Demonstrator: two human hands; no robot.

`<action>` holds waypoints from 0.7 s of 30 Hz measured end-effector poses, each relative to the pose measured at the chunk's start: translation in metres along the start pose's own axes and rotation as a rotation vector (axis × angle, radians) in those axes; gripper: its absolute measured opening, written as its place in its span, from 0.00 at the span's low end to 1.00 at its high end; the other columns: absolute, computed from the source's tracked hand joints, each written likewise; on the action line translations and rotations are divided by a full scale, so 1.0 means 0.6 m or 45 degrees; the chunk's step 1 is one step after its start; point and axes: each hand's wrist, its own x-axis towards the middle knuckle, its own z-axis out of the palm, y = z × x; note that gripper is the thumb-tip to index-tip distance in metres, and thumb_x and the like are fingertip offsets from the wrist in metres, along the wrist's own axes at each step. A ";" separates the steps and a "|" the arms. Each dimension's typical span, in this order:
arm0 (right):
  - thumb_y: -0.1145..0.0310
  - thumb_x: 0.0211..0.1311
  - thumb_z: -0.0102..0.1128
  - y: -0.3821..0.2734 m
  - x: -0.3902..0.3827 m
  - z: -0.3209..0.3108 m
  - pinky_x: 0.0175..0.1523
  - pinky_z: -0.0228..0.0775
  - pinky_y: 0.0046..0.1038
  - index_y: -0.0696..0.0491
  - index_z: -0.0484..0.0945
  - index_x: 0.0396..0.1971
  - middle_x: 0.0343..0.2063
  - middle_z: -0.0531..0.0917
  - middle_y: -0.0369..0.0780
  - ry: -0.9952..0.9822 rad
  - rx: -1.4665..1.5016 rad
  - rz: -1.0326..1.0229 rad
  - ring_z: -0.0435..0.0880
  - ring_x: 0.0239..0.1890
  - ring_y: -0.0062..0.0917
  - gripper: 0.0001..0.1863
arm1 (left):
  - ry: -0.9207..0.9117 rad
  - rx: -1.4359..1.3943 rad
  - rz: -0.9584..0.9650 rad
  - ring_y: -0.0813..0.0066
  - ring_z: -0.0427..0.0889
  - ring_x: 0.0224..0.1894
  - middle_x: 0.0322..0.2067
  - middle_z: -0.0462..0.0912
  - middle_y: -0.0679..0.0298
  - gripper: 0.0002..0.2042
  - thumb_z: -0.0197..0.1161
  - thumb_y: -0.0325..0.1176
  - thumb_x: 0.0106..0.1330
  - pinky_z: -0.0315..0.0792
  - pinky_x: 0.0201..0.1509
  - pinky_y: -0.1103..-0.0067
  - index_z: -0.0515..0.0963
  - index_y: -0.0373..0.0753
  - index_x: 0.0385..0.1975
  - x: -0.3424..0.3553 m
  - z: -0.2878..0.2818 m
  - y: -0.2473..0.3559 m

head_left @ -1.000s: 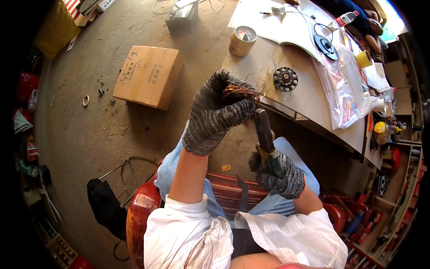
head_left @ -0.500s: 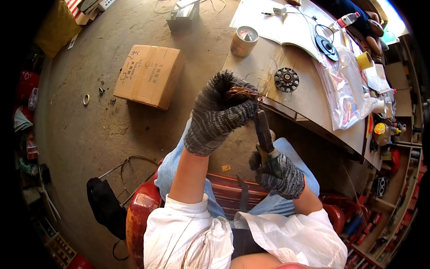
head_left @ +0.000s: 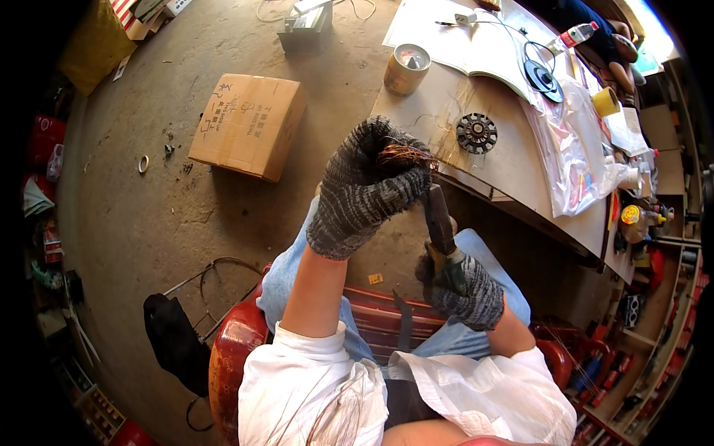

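My left hand (head_left: 364, 189), in a grey-and-black knit glove, is closed around a bundle of thin copper wires (head_left: 405, 154) beside the near corner of the table. Loose wire ends stick out past the fingers to the right. Lower down, my right hand (head_left: 472, 293) wears a matching glove and grips a hand tool (head_left: 439, 219) with a long dark flat head and a greenish-tan handle. The tool's upper end meets the underside of the left glove, close to the wires; I cannot make out its exact kind. A round slotted motor core (head_left: 477, 133) lies on the table.
The table (head_left: 513, 178) holds a metal can (head_left: 407, 74), an open book (head_left: 494, 52), a plastic bag (head_left: 569, 149) and a bottle (head_left: 573, 36). On the floor to the left stands a cardboard box (head_left: 242, 123). Beneath me is a red chair (head_left: 234, 349). Another person sits at the far right.
Both hands keep nearly the same place and grip. The left hand, the wires and the tool have shifted only very slightly.
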 end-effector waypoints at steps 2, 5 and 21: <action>0.68 0.48 0.64 -0.019 0.002 0.007 0.37 0.69 0.25 0.54 0.68 0.41 0.28 0.75 0.36 0.047 -0.074 -0.006 0.74 0.30 0.21 0.20 | 0.020 0.026 0.015 0.72 0.78 0.41 0.39 0.78 0.60 0.22 0.65 0.17 0.48 0.76 0.44 0.77 0.72 0.39 0.45 -0.002 0.002 0.005; 0.69 0.49 0.62 -0.013 0.000 0.009 0.37 0.70 0.25 0.54 0.69 0.42 0.29 0.76 0.36 0.070 0.018 0.024 0.75 0.32 0.21 0.19 | 0.043 -0.063 -0.055 0.76 0.77 0.39 0.36 0.78 0.63 0.19 0.64 0.17 0.49 0.75 0.42 0.80 0.71 0.38 0.41 0.000 0.017 0.012; 0.63 0.41 0.72 0.039 -0.012 0.003 0.52 0.66 0.26 0.54 0.62 0.56 0.45 0.75 0.37 -0.284 1.039 0.025 0.74 0.45 0.22 0.40 | 0.061 -0.351 -0.263 0.79 0.78 0.31 0.31 0.79 0.65 0.11 0.64 0.25 0.53 0.73 0.33 0.84 0.73 0.39 0.37 0.003 0.031 -0.016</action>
